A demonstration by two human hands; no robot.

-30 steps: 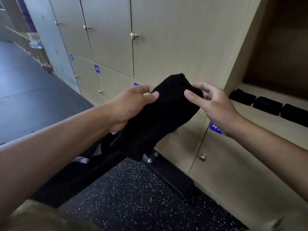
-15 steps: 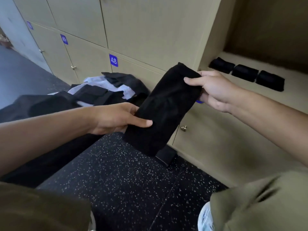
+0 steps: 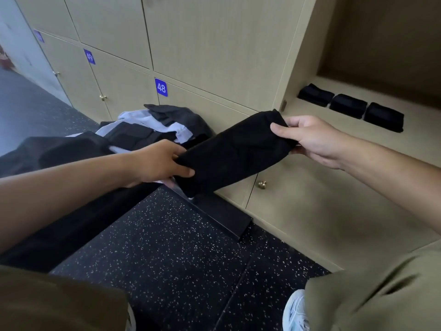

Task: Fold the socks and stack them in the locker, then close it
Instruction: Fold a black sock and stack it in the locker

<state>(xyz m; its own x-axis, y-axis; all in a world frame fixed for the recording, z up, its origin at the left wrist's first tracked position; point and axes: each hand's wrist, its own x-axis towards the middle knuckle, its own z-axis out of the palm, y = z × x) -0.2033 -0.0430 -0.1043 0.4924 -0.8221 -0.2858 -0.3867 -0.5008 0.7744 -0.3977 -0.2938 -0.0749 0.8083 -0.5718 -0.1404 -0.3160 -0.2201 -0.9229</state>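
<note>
Sock point(image 3: 235, 151) stretched lengthwise between left hand point(image 3: 158, 162) and right hand point(image 3: 312, 139), rising rightward.

The sock point(image 3: 235, 151) is hanging between the left hand point(image 3: 158, 163) and right hand point(image 3: 310, 137), three folded socks point(image 3: 349, 106) sitting in the open locker point(image 3: 334, 130) behind, seemingly clothes point(image 3: 152, 126) lying left

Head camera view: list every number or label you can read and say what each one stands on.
"48": white digits on a blue square tag at a beige locker door's corner.
"49": blue tag on the next door left, blurred, probable reading.
Third blue tag farther left: too blurred to read.
</note>
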